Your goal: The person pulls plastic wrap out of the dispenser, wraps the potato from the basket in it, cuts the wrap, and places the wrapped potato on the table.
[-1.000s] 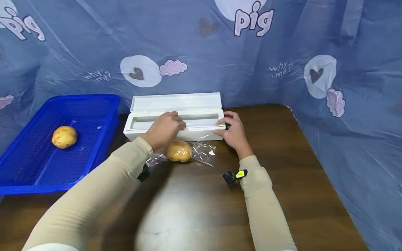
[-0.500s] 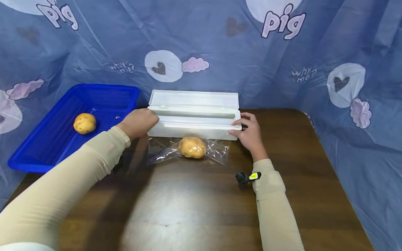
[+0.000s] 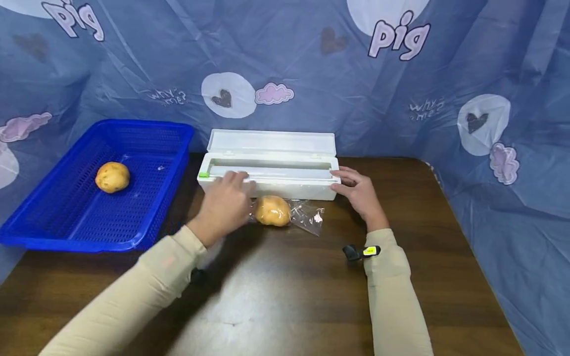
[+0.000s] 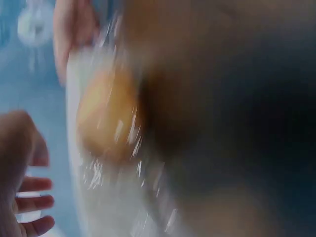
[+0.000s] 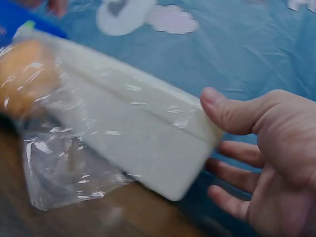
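Note:
A white cling film box [image 3: 267, 190] lies lengthwise with its lid raised and a white roll inside. My right hand [image 3: 361, 195] holds its right end; in the right wrist view the thumb [image 5: 229, 111] lies along the front edge and the fingers [image 5: 234, 175] bend at the end face. My left hand [image 3: 227, 205], blurred, hovers in front of the box's left half with nothing in its grasp. Its fingers [image 4: 37, 202] are spread and slightly bent in the left wrist view. A potato [image 3: 273, 211] under clear film [image 3: 307, 217] sits before the box, partly beside my left hand.
A blue plastic basket [image 3: 153, 207] with one potato [image 3: 112, 177] stands at the left. A green slider [image 3: 203, 175] sits at the box's left end. The brown wooden table [image 3: 285, 296] backs onto a blue printed cloth [image 3: 311, 59].
My left hand went left to the box's left end, then came back right and forward of it. The green slider now shows at that end. My right hand stays at the right end.

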`<state>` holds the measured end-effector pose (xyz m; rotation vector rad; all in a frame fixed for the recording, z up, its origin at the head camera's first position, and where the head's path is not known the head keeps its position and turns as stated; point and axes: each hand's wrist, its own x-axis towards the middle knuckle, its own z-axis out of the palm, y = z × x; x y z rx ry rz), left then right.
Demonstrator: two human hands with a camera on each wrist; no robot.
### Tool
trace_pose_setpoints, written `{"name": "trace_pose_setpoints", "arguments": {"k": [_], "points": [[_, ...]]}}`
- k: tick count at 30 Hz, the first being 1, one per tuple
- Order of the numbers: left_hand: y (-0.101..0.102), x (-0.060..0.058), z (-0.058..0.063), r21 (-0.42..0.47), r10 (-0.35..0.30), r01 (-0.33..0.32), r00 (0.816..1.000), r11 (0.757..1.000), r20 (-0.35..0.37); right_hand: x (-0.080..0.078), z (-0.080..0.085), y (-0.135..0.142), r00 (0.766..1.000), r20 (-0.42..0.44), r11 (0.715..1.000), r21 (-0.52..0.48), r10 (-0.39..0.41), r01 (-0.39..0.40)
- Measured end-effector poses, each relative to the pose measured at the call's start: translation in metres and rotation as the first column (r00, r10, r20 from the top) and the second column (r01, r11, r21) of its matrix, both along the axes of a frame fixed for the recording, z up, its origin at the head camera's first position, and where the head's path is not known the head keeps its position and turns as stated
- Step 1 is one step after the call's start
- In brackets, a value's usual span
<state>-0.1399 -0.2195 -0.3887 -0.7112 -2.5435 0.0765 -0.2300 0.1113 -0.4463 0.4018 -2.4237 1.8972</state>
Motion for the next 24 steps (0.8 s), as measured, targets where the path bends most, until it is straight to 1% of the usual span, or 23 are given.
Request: {"name": "trace_pose_setpoints", "arguments": {"k": [2, 3, 4, 6, 7, 9, 11, 12, 13, 14, 16, 17, 20, 24], "points": [[0.020, 0.010, -0.018, 0.023, -0.096, 0.096, 0.995, 0.995, -0.014, 0.002, 0.001, 0.004, 0.999, 0.054, 0.997, -0.082, 0.004, 0.001], [0.028, 0.013, -0.026, 0.022, -0.128, 0.128, 0.992, 0.991, -0.014, 0.003, 0.002, 0.005, 0.998, 0.070, 0.995, -0.102, -0.003, 0.010], [0.034, 0.014, -0.032, 0.014, -0.146, 0.146, 0.989, 0.989, -0.009, 0.005, 0.004, 0.005, 0.997, 0.074, 0.994, -0.111, -0.016, 0.024], [0.040, 0.014, -0.042, -0.005, -0.145, 0.145, 0.989, 0.989, -0.020, 0.012, 0.011, 0.003, 0.996, 0.052, 0.994, -0.083, -0.070, 0.074], [0.042, 0.013, -0.046, -0.006, -0.136, 0.135, 0.990, 0.991, -0.026, 0.016, 0.014, 0.001, 0.994, 0.008, 0.993, -0.036, -0.109, 0.109], [0.042, 0.009, -0.050, 0.001, -0.122, 0.122, 0.992, 0.993, -0.036, 0.026, 0.024, -0.006, 0.979, -0.102, 0.980, 0.070, -0.179, 0.186], [0.042, 0.006, -0.052, 0.014, -0.132, 0.132, 0.990, 0.991, -0.046, 0.037, 0.035, -0.017, 0.951, -0.218, 0.959, 0.132, -0.219, 0.251], [0.042, 0.004, -0.053, 0.017, -0.140, 0.141, 0.989, 0.990, -0.048, 0.043, 0.040, -0.024, 0.935, -0.275, 0.950, 0.155, -0.224, 0.273], [0.043, 0.002, -0.054, 0.021, -0.151, 0.153, 0.987, 0.988, -0.052, 0.048, 0.045, -0.031, 0.922, -0.322, 0.942, 0.180, -0.215, 0.282], [0.042, 0.001, -0.054, 0.021, -0.160, 0.161, 0.985, 0.987, -0.059, 0.053, 0.049, -0.041, 0.914, -0.358, 0.943, 0.194, -0.188, 0.270], [0.041, -0.001, -0.055, 0.014, -0.167, 0.169, 0.983, 0.986, -0.075, 0.062, 0.052, -0.060, 0.910, -0.396, 0.942, 0.239, -0.125, 0.234], [0.041, -0.001, -0.054, 0.007, -0.166, 0.168, 0.983, 0.986, -0.081, 0.065, 0.052, -0.069, 0.909, -0.407, 0.936, 0.280, -0.087, 0.215], [0.040, 0.000, -0.054, -0.019, -0.156, 0.154, 0.982, 0.988, -0.103, 0.071, 0.047, -0.091, 0.917, -0.399, 0.896, 0.413, 0.020, 0.161], [0.039, 0.006, -0.055, -0.051, -0.149, 0.144, 0.983, 0.988, -0.106, 0.077, 0.039, -0.107, 0.931, -0.353, 0.845, 0.523, 0.095, 0.112]]}}
